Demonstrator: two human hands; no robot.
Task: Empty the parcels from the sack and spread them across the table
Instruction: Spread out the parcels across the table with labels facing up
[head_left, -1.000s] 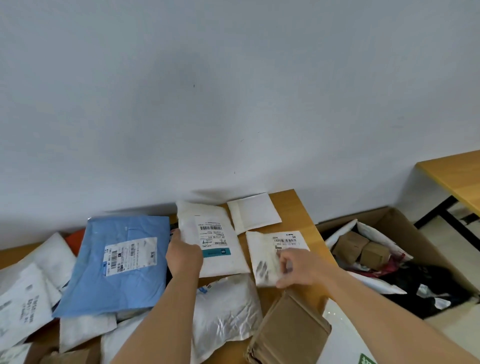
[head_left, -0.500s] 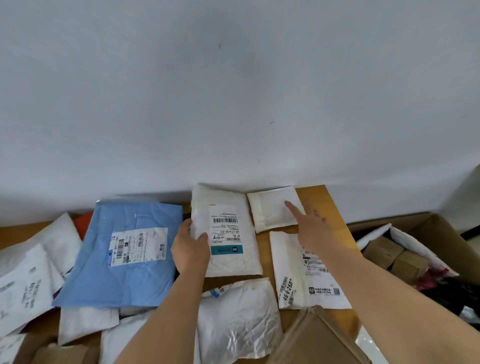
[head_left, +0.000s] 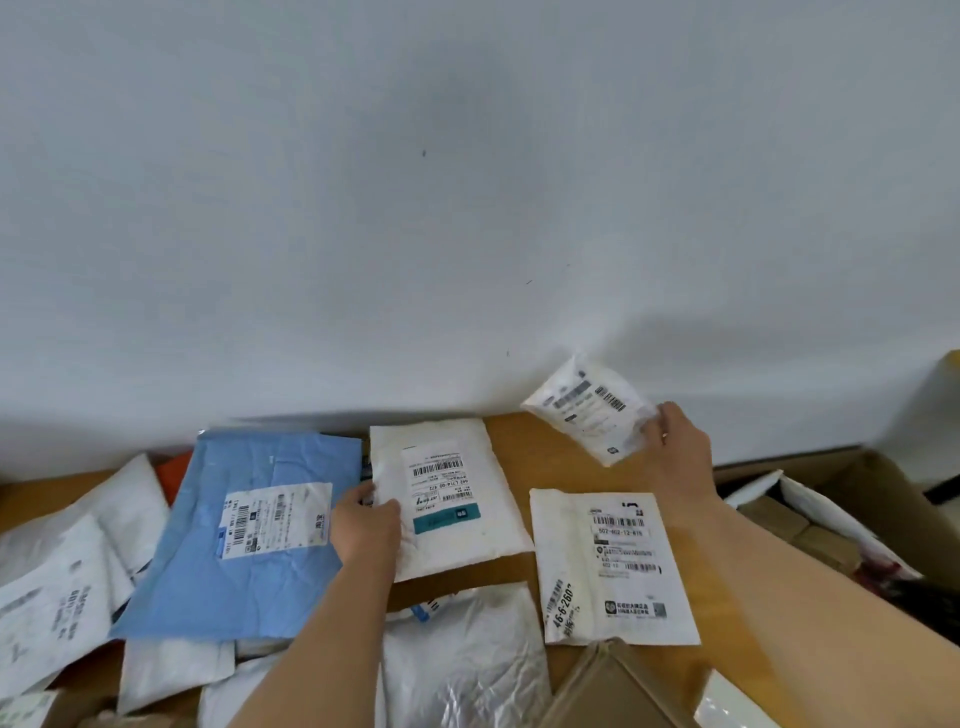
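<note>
Fingers of the right hand (head_left: 678, 452) curl round one edge of a small white parcel (head_left: 589, 408), pinching it clear of the table (head_left: 524, 447) in front of the pale wall (head_left: 467, 182). Small white parcel: soft mailer, tilted, label side to the camera, barcodes blurred.

Left hand (head_left: 366, 525): fingers bent over the left edge of a white mailer (head_left: 447, 499), thumb on top, gripping it where it lies flat on the wood. White mailer: upright rectangle, printed label with barcode, teal band below it.

Blue mailer (head_left: 244, 535): large, creased, lying flat just left of the left hand, white label at its centre, overlapping the white bags beneath.

Labelled white parcel (head_left: 613, 566): flat at the right end of the table, near the right forearm; several barcodes, a QR code and "46-6-260" printed sideways.

Crinkled plastic bag (head_left: 467, 654): white, glossy, near edge of the table, below the white mailer.

White bags (head_left: 62, 561): several, overlapping at the left end; an orange item (head_left: 174, 470) shows partly from under them.

Brown cardboard piece (head_left: 613, 686): bottom edge, partly cut off.

Cardboard box (head_left: 883, 483): right of the table, open, holding mixed packets and small brown boxes.
</note>
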